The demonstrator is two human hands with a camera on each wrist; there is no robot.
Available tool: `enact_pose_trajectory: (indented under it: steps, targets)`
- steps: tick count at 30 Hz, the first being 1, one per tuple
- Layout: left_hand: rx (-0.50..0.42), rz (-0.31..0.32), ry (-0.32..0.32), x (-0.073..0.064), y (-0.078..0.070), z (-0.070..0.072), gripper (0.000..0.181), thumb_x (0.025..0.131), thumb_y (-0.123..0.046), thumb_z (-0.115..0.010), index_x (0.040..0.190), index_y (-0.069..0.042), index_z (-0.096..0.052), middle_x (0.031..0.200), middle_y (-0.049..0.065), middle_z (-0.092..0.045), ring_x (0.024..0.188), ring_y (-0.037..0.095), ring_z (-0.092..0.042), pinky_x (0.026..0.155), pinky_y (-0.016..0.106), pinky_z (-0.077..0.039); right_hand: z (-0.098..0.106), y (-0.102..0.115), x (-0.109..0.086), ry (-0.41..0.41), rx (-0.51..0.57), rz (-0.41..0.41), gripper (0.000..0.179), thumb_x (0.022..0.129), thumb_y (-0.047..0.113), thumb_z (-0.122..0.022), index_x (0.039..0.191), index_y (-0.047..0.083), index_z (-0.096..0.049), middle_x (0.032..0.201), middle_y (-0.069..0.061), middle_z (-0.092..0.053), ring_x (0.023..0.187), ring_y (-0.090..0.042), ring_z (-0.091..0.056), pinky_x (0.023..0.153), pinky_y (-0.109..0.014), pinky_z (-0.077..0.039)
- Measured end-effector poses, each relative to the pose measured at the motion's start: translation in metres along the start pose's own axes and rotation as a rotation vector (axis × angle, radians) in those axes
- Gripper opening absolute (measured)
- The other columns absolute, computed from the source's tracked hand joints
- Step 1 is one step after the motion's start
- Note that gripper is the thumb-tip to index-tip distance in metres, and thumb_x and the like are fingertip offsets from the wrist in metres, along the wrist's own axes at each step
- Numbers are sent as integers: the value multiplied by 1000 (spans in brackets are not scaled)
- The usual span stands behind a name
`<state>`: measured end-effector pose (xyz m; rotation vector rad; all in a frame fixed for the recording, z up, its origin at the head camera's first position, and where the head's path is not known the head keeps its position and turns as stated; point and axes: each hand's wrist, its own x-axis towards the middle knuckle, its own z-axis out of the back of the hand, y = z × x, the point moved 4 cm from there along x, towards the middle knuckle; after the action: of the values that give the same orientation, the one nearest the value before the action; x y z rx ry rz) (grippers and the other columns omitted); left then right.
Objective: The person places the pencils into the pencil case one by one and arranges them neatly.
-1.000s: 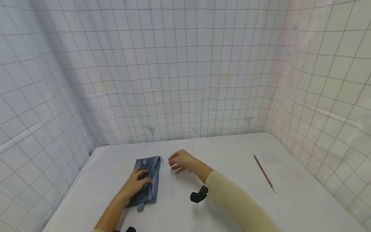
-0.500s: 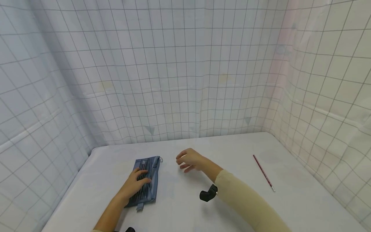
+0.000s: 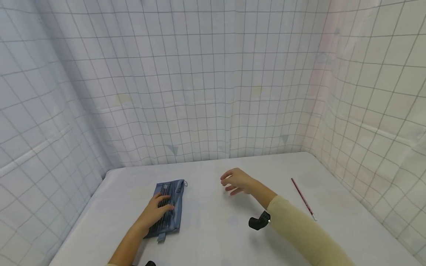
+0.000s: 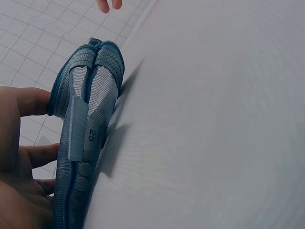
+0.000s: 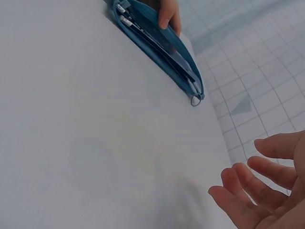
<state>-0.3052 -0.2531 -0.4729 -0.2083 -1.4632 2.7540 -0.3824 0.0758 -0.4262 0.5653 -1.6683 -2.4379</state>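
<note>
A blue mesh pencil case (image 3: 178,207) lies on the left part of the white table, a small ring at its far end. My left hand (image 3: 154,213) rests on top of it with the fingers spread. The left wrist view shows the case (image 4: 88,133) end-on, the thumb touching its side. Its zip side gapes in the right wrist view, where pencils (image 5: 126,20) with pale ends show inside. My right hand (image 3: 237,181) hovers above the middle of the table, fingers loosely bent and holding nothing. A dark red pencil (image 3: 303,197) with a white end lies to the right.
The white table (image 3: 206,240) is bordered at the back and sides by white curtains (image 3: 213,111) with a grey grid. A black wrist camera (image 3: 259,221) sticks out below the right forearm.
My right hand has moved rightward, away from the pencil case and closer to the red pencil. The left hand and the case have stayed in place.
</note>
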Motion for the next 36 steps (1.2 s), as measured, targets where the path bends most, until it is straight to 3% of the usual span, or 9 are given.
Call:
enact_pose_trajectory:
  steps: [13,27,36]
  targets:
    - [-8,6,5,2,2,-1,65,98,-29,-65,150,6,-45,166,32,-4,149,59,2,112,77,-3,55,-33,-23,-96,-63,-30,36,98,12,-69,130,-4,-65,117,-14,-70,100,-31,-72,77,-43,-62]
    - [9,7,6,4,-3,0,66,99,-30,-64,150,6,-45,166,33,-4,148,60,2,112,77,-4,116,-53,-47,-206,-249,-53,36,100,14,-67,130,-5,-63,116,-16,-68,93,-28,-71,72,-41,-62]
    - [12,6,7,2,-1,0,65,99,-29,-64,150,6,-45,166,33,-5,148,60,1,112,77,-5,151,-67,-68,-232,-243,-46,43,100,14,-66,135,-9,-57,122,-23,-66,100,-33,-70,75,-41,-61]
